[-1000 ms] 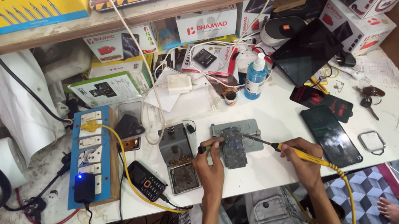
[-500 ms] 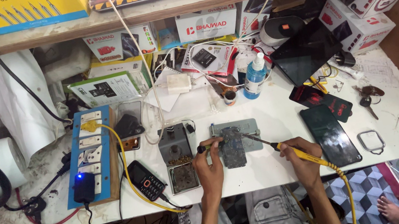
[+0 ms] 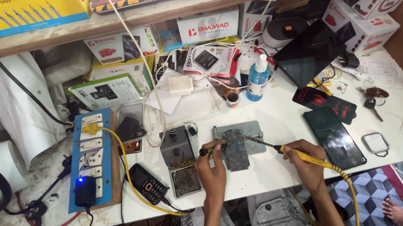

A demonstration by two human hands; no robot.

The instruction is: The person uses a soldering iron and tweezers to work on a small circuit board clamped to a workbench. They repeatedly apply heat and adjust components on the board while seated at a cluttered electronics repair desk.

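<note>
Yellow plastic forms the handle of the soldering iron (image 3: 295,153), which is gripped in the right hand (image 3: 304,158) just right of the grey holder plate (image 3: 239,138); its tip is laid on the dark circuit board (image 3: 235,150) clamped on that plate. A thin tool with a yellow and black grip (image 3: 209,150) is pinched in the left hand (image 3: 211,167) at the plate's left edge, its end at the board. Directly left of the plate a grey metal box (image 3: 178,157) is seen, and farther left a small keypad phone (image 3: 148,183) and a blue switchboard (image 3: 90,159). To the plate's right a black smartphone (image 3: 333,136) is laid flat; behind the plate a blue-capped bottle (image 3: 258,78) is stood.
</note>
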